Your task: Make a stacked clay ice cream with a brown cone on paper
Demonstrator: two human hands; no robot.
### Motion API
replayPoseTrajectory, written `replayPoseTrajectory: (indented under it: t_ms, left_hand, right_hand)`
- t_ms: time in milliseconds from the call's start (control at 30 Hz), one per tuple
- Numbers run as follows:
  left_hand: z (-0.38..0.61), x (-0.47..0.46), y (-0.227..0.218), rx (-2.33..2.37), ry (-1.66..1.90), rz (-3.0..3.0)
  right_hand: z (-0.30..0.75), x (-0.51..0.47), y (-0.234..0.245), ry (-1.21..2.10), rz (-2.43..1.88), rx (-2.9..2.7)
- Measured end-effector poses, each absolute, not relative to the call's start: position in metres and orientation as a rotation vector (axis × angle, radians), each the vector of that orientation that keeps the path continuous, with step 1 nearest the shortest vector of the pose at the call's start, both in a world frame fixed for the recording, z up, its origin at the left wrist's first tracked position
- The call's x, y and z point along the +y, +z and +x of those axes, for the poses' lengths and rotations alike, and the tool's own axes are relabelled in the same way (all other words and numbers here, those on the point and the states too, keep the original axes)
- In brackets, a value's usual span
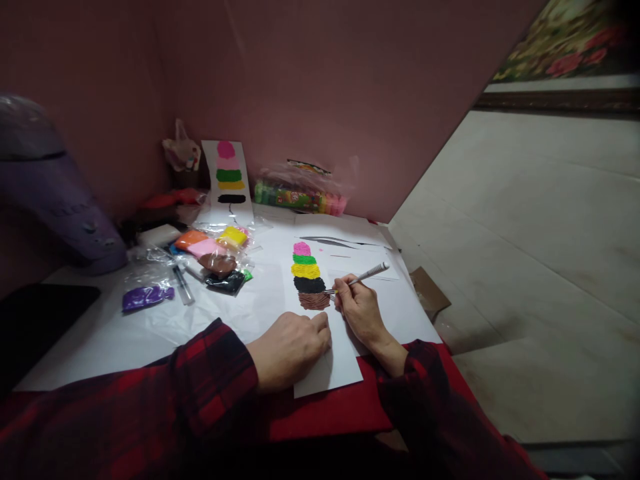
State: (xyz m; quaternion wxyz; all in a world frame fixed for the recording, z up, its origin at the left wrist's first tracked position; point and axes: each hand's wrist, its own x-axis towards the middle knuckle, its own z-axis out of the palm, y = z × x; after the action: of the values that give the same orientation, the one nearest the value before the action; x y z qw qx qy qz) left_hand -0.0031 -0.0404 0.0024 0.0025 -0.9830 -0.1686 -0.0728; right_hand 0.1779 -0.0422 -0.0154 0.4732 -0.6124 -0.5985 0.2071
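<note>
Brown patch (314,302); bottle (67,213) lettering blurred

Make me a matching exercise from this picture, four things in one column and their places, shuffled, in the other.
Things
1. slim grey-striped stick
2. tall lilac bottle
3. textured brown band
4. flat purple slab

Places
A. inside a clear plastic bag
B. directly below the black band
C. in the right hand
D. at the picture's left edge

Pairs: 1-C, 2-D, 3-B, 4-A
</note>
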Motion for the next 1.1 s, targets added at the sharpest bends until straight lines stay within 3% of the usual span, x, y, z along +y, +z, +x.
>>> replayPoseTrajectory:
  t_ms: [1100]
  left_hand:
    - [-0.0022, -0.0408, 0.0057, -0.538, -0.210, -3.107]
  right_hand:
    - [0.1766, -0.0484, -0.0098, 0.409, -1.538, -1.618]
